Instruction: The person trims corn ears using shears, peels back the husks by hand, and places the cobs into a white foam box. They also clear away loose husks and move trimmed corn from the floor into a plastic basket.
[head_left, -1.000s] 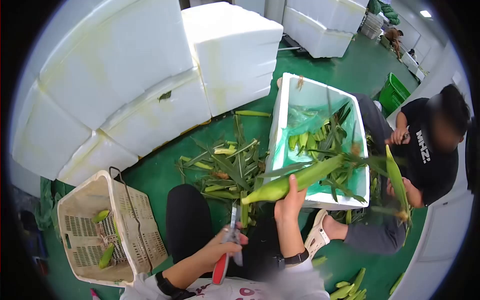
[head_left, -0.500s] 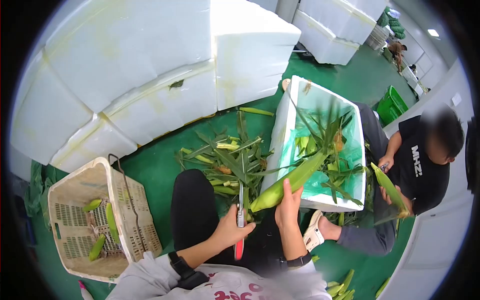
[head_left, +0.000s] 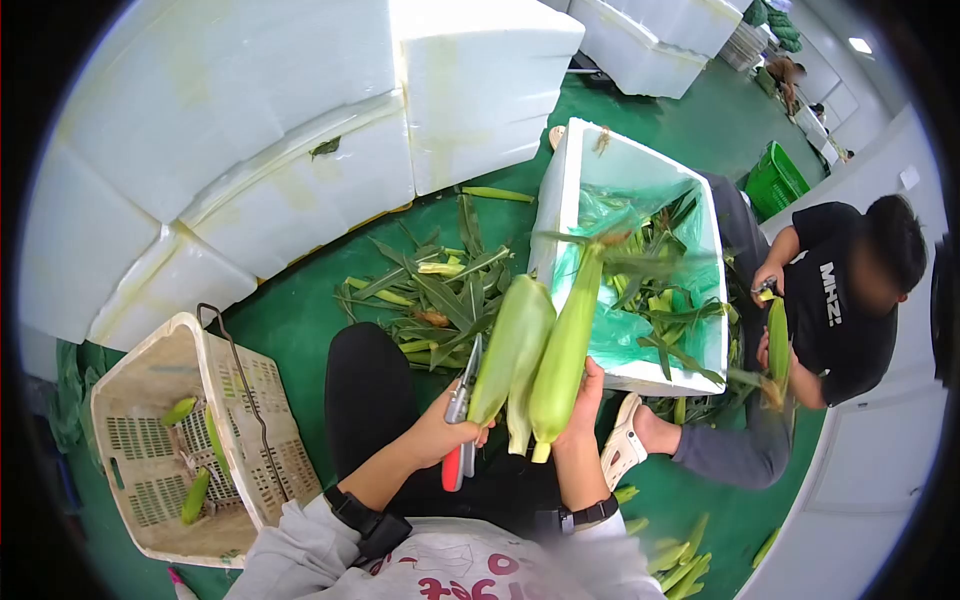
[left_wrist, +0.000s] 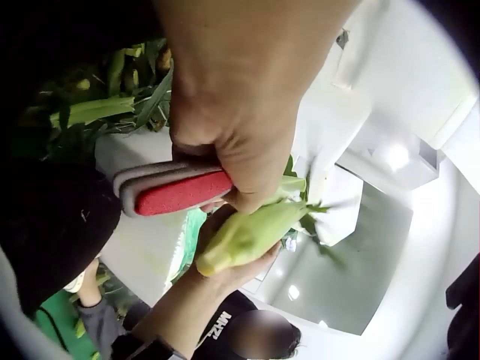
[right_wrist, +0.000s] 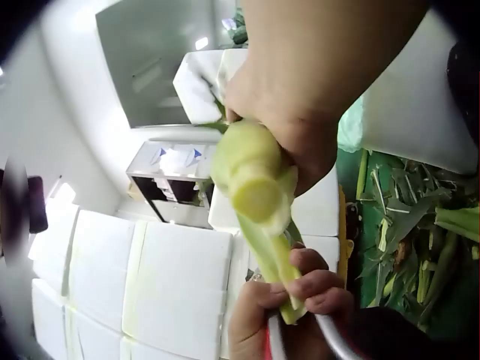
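Note:
My right hand (head_left: 579, 425) grips an ear of corn (head_left: 566, 375) near its cut stalk end, its silky tip pointing up and away. A broad green husk leaf (head_left: 512, 345) stands out from the ear's left side. Its lower end is pinched by the fingers of my left hand (head_left: 438, 430), seen close in the right wrist view beneath the pale stalk end (right_wrist: 259, 196). That same hand also holds shears (head_left: 453, 465) with red and grey handles, the metal blade pointing away from me. In the left wrist view the red handle (left_wrist: 184, 193) sticks out of the fist.
A white foam box (head_left: 556, 225) lined with green plastic holds corn and leaves. Husk scraps (head_left: 440, 295) lie on the green floor. Left stands a beige crate (head_left: 245, 400) with several ears. Another person (head_left: 850, 290) trims corn at right. Stacked foam boxes (head_left: 300, 160) line the back.
The ear has swung from slanting right to nearly upright. My left hand, shears still in it, has come to the ear and taken hold of a husk leaf, now pulled out from its side.

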